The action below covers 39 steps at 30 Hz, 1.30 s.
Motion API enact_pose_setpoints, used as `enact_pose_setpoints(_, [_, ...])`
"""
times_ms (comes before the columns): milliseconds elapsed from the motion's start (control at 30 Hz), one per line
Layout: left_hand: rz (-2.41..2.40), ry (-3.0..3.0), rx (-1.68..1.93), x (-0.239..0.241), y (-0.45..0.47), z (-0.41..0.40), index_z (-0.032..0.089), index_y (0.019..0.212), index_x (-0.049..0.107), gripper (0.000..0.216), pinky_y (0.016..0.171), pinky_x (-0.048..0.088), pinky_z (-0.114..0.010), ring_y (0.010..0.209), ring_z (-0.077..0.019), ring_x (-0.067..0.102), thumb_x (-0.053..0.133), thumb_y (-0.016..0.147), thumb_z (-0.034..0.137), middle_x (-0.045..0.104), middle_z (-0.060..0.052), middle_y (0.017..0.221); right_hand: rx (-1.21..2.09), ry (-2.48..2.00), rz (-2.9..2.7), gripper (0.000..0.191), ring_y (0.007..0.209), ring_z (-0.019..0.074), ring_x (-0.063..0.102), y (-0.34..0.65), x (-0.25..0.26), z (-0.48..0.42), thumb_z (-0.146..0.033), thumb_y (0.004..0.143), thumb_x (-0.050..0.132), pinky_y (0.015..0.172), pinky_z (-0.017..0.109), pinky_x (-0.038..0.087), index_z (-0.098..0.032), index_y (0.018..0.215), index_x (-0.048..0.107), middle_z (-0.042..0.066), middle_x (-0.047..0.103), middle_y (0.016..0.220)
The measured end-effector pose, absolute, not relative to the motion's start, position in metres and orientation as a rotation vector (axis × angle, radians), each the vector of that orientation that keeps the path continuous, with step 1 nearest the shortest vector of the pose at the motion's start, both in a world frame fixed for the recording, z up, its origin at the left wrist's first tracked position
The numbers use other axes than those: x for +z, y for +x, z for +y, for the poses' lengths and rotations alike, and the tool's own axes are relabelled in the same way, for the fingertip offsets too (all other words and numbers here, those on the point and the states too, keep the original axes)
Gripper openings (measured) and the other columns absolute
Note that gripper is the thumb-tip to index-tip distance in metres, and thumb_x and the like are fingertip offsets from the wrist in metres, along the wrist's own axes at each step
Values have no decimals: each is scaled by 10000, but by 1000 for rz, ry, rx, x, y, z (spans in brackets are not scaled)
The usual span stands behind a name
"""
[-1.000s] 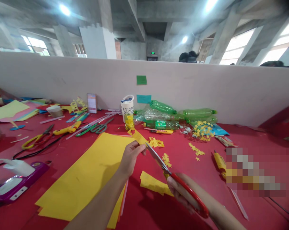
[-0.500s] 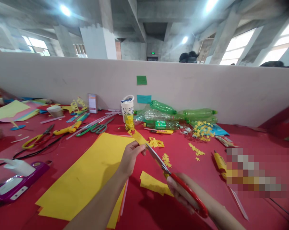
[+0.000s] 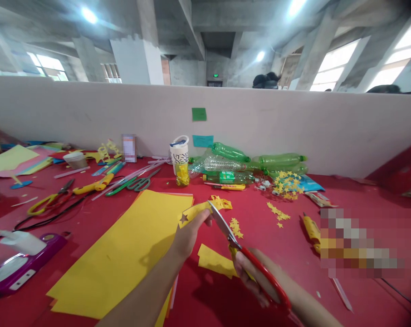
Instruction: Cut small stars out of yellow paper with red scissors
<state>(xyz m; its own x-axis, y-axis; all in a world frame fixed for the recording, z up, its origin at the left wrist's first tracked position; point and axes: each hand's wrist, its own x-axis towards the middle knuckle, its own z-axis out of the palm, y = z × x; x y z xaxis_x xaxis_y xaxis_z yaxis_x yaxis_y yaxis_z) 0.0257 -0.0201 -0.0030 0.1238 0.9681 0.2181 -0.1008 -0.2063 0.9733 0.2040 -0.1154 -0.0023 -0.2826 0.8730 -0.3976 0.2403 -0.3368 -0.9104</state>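
My left hand (image 3: 192, 231) pinches a yellow paper strip (image 3: 193, 212) that has a star-shaped hole near its left end. Red-handled scissors (image 3: 265, 272) are gripped in my right hand (image 3: 251, 270), and their blade tips meet the strip's right end beside my left fingertips. Below the blades lie loose yellow paper pieces (image 3: 214, 262). Just beyond the blades are crumpled yellow scraps (image 3: 222, 202) and a small group of cut yellow stars (image 3: 236, 227). A stack of yellow sheets (image 3: 124, 254) lies under my left forearm, with orange and pink edges showing.
Green plastic bottles (image 3: 231, 152) lie along the white partition (image 3: 276, 118), near a patterned cup (image 3: 179, 156). More yellow stars (image 3: 289, 184) are heaped at right. A yellow glue gun (image 3: 310, 229) lies nearer. A purple power strip (image 3: 25, 265) and other scissors (image 3: 49, 200) are at left.
The yellow strip has swung round, so its star-hole end now points left over my left hand instead of away. My right hand with the scissors has shifted slightly left.
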Motion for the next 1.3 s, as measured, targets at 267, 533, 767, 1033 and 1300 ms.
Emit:
enact_pose_setpoints(267, [967, 1429, 1259, 2, 23, -20, 197, 478, 541, 338, 736, 398, -264, 656, -160, 538, 521, 802, 293, 569, 1, 563, 1666, -1430, -1402, 473, 277, 31, 333, 205, -4, -114, -640, 817, 393, 290, 126, 304, -184, 711, 460, -98, 377, 409])
enact_pose_setpoints(533, [935, 1431, 1270, -2, 23, -19, 192, 499, 550, 334, 752, 399, -271, 667, -161, 544, 513, 811, 304, 570, -4, 579, 1648, -1420, -1401, 493, 245, 37, 317, 203, -9, -114, -671, 795, 390, 260, 135, 257, -193, 684, 438, -94, 382, 368])
enact_pose_setpoints(767, [856, 1294, 1275, -9, 26, -16, 186, 527, 573, 283, 709, 428, -288, 644, -164, 528, 537, 776, 314, 547, -14, 561, 1662, -1471, -1393, 501, 223, 40, 304, 202, -4, -112, -680, 788, 389, 240, 138, 239, -198, 656, 429, -90, 381, 350])
enact_pose_setpoints(1033, [859, 1184, 1273, -10, 26, -17, 170, 519, 604, 263, 667, 446, -293, 623, -168, 528, 575, 726, 329, 560, -33, 548, 1621, -1493, -1400, 484, 222, 34, 281, 203, -3, -112, -646, 804, 403, 236, 132, 209, -197, 625, 412, -90, 365, 338])
enact_pose_setpoints(1300, [746, 1085, 1232, -10, 25, -16, 151, 522, 594, 260, 642, 419, -273, 600, -135, 496, 555, 756, 259, 534, -20, 566, 1598, -1519, -1426, 472, 246, 28, 272, 202, 5, -113, -637, 804, 413, 267, 130, 236, -198, 630, 410, -98, 347, 344])
